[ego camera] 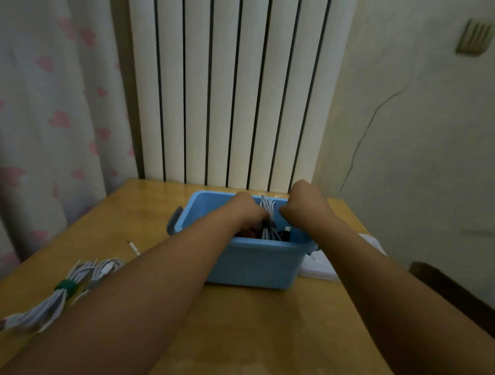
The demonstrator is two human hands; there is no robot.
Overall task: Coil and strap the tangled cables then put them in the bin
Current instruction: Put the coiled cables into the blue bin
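Note:
A blue plastic bin stands on the wooden table. Both my hands reach into it from above. My left hand grips a coiled white cable bundle standing upright in the bin, at a dark strap around its middle. My right hand is curled just right of the bundle; whether it touches the cable is hidden. A black cable with a USB plug lies in the bin. A second white cable bundle with a green strap lies on the table at the left, partly under my left forearm.
A white flat object lies right of the bin. A thin jack plug lies on the table left of the bin. A radiator stands behind the table, a curtain at the left.

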